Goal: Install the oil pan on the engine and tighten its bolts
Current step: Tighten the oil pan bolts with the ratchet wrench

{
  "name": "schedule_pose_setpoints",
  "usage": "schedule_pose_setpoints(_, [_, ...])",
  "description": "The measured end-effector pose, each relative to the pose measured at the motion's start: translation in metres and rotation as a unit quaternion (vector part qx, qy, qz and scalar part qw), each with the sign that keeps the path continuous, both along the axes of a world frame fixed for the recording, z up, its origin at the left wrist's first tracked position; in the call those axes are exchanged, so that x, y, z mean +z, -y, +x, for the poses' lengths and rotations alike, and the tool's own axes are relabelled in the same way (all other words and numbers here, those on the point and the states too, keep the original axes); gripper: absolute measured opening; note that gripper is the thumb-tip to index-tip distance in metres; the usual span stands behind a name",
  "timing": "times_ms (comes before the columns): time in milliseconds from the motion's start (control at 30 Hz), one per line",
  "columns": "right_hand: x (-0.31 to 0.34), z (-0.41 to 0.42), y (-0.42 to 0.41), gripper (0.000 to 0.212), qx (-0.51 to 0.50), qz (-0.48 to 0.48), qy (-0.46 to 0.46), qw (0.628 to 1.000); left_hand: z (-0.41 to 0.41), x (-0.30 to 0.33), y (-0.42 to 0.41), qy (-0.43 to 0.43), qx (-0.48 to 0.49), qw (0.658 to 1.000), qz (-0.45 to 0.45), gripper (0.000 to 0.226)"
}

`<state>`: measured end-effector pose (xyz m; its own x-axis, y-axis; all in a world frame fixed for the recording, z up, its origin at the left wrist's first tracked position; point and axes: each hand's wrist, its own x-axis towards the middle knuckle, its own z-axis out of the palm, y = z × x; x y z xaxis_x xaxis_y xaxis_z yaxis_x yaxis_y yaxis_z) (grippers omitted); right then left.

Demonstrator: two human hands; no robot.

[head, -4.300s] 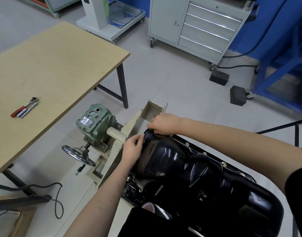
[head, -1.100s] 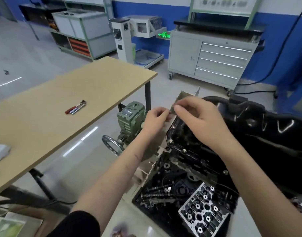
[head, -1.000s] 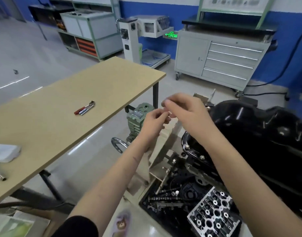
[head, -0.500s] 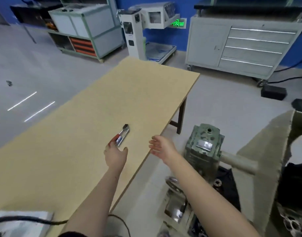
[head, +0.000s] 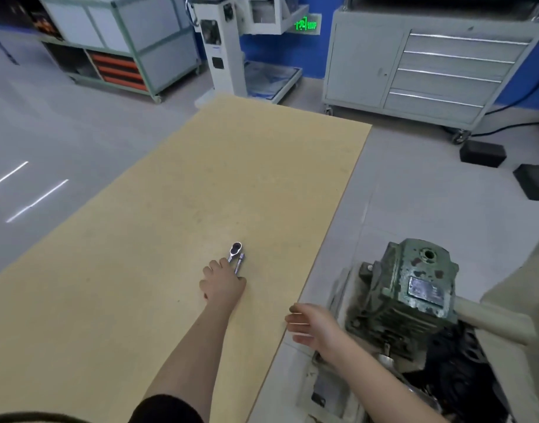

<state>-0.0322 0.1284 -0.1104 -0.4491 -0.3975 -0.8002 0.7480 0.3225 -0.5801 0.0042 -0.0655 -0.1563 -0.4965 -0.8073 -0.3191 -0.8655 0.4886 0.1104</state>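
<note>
A ratchet wrench (head: pixel 235 248) lies on the wooden table (head: pixel 201 193), its chrome head pointing away from me, with a thin extension bar (head: pixel 240 261) beside it. My left hand (head: pixel 222 285) covers the wrench's handle, its fingers curled over it and the thumb against the right side. My right hand (head: pixel 314 326) hovers open, holding nothing, just off the table's right edge. Only a dark part of the engine (head: pixel 454 364) shows at the lower right. The oil pan is out of view.
A green gearbox (head: pixel 414 291) with a beige shaft (head: pixel 491 319) of the engine stand sits on the floor right of the table. A grey drawer cabinet (head: pixel 430 62) and two black blocks (head: pixel 481 153) stand beyond it.
I turned from the engine and oil pan to the table. My left hand reached forward and closed over the wrench handle. My right hand dropped back beside the table edge.
</note>
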Motion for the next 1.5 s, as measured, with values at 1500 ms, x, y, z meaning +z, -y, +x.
schedule_pose_setpoints(1500, [0.228,-0.086,-0.270,0.029,0.170,0.108,-0.454,0.868,-0.058,0.234,-0.389,-0.401,-0.211,0.846,0.280,0.021])
